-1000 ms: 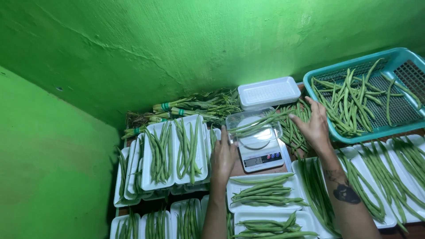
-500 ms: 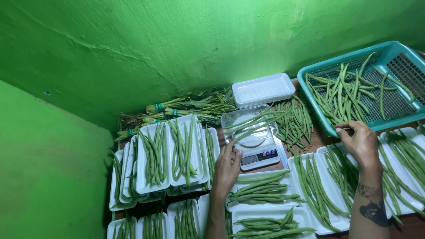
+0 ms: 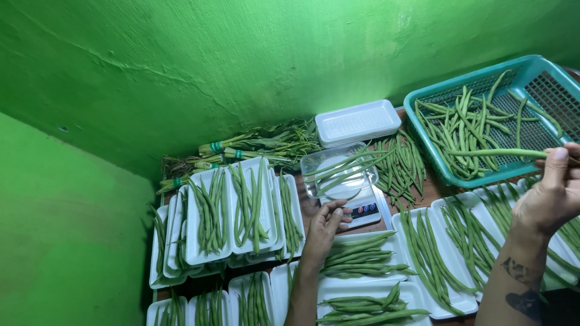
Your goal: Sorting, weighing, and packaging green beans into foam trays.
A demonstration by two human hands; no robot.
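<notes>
Weighing step | right hand (image 3: pixel 553 196) pinches a long green bean (image 3: pixel 495 153) over the teal plastic basket (image 3: pixel 423 105), right of the small digital scale (image 3: pixel 361 208) | left hand (image 3: pixel 329 222), fingers loosely curled, touches the scale's front | next, likely: bean into the scale's clear tray (image 3: pixel 338 172).

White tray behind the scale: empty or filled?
Empty. The white tray by the wall shows only its bare ribbed bottom, no beans; the scale stands in front.

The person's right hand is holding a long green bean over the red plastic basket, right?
Not quite: the head view shows the right hand holding a long green bean over a teal plastic basket, not a red one.
</notes>
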